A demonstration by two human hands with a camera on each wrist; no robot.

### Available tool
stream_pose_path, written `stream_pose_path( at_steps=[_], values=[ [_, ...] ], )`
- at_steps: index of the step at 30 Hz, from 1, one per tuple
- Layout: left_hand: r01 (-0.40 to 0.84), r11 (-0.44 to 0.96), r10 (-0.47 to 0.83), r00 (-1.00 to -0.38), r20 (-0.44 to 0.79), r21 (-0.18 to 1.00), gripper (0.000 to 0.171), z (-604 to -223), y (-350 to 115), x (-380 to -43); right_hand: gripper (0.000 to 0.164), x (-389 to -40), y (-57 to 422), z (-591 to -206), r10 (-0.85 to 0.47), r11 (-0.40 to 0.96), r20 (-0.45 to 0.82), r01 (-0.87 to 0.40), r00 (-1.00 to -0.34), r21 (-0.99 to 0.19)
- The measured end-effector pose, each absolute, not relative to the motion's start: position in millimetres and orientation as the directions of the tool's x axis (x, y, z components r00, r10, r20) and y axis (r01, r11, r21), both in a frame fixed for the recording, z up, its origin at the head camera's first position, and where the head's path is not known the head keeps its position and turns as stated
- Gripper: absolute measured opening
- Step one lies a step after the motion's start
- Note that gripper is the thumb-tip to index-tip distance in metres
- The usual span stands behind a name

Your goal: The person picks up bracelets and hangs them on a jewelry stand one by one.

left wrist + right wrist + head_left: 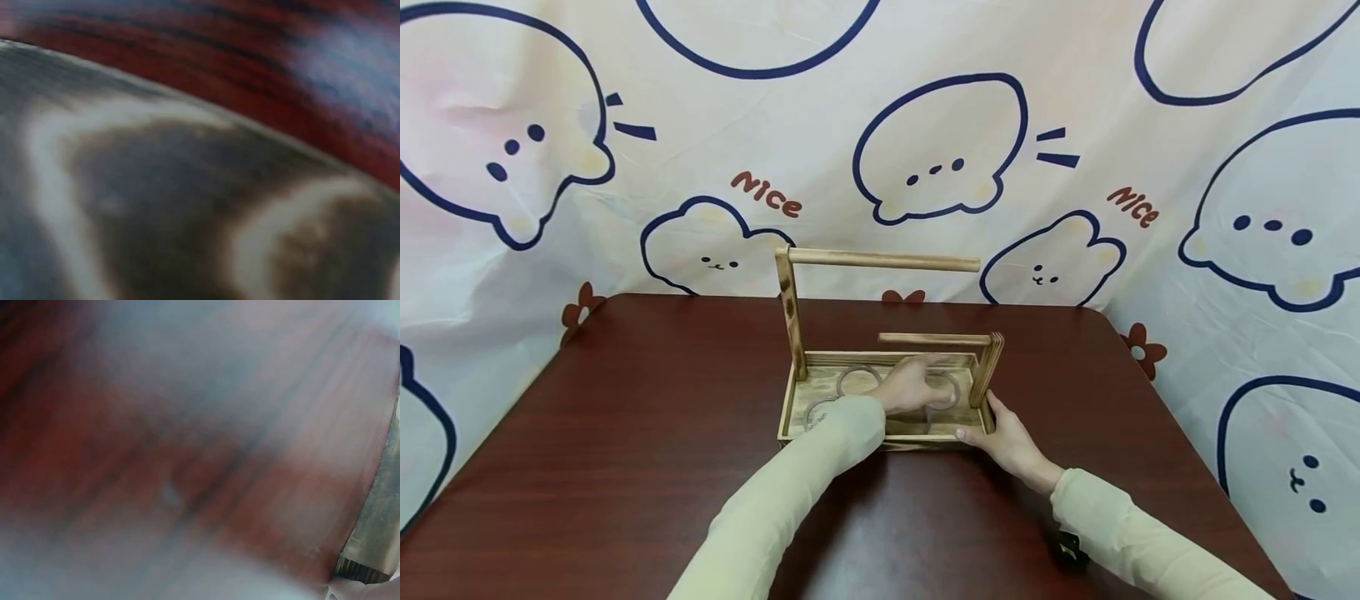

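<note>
A shallow wooden tray (842, 358) stands on the table. A tall post with a long bar (880, 259) rises at its left end, and a shorter post with a bar (932, 339) at its right. Several pale ring shapes (859, 368) show on the tray floor; in the left wrist view, two pale curves (53, 181) appear blurred on dark wood. My left hand (910, 385) reaches inside, its fingers spread over the right-hand ring. My right hand (1015, 443) grips the front right corner, thumb at the front wall. In the right wrist view only a fingertip touches the wooden edge (375, 525).
The dark red-brown table (647, 433) extends around the tray on every side. Behind it hangs a pale cloth (820, 125) printed with cartoon outlines. A small black object (1070, 550) shows beneath the right sleeve (1138, 533). The left sleeve (790, 500) crosses the tray's front edge.
</note>
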State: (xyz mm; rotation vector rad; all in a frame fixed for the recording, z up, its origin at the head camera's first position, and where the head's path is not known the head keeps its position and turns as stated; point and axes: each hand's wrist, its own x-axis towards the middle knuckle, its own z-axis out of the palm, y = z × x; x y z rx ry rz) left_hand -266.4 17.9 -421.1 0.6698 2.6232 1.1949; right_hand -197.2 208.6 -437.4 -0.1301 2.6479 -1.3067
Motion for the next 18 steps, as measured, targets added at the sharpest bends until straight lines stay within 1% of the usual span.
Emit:
stream_pose_path(
  at_steps=[10, 18],
  values=[
    [0.235, 0.6, 0.431, -0.9, -0.061, 0.765, 0.072, -435, 14, -270, 0.096, -198, 208, -439, -0.149, 0.63, -0.155, 0.027, -0.977, -0.776],
    [0.221, 0.616, 0.432, -0.897, -0.089, 0.756, 0.078, -438, 19, -272, 0.096, -199, 209, -437, -0.155, 0.627, -0.139, 0.012, -0.978, -0.779]
  ],
)
